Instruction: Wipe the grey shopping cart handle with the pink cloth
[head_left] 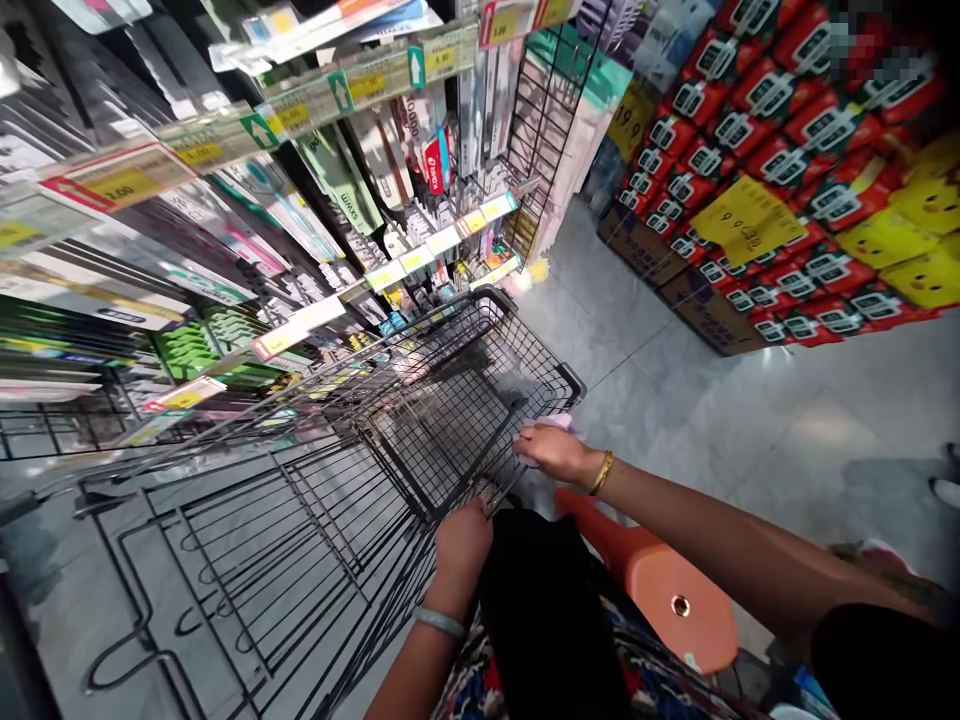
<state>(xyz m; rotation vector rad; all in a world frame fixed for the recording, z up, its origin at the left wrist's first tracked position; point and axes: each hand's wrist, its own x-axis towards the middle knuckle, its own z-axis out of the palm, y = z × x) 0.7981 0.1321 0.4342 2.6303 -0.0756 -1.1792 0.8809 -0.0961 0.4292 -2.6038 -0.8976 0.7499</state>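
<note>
A black wire shopping cart [480, 330] stands in front of me in a shop aisle. My left hand [461, 545] is closed on the cart's near edge, with a pale band on the wrist. My right hand [553, 450] rests on the cart's right rim over a small pale cloth-like thing [559, 424]; its fingers are curled, and a gold bracelet sits on the wrist. The orange cart handle [660, 585] runs under my right forearm. A black bag or garment [547, 610] hangs between my arms.
Shelves with packaged goods and yellow price tags [300, 180] fill the left side. A wire rack panel [247, 560] leans at the lower left. Stacked red and yellow boxes [795, 170] with a yellow price sign stand at the upper right. Grey tiled floor [750, 420] lies to the right.
</note>
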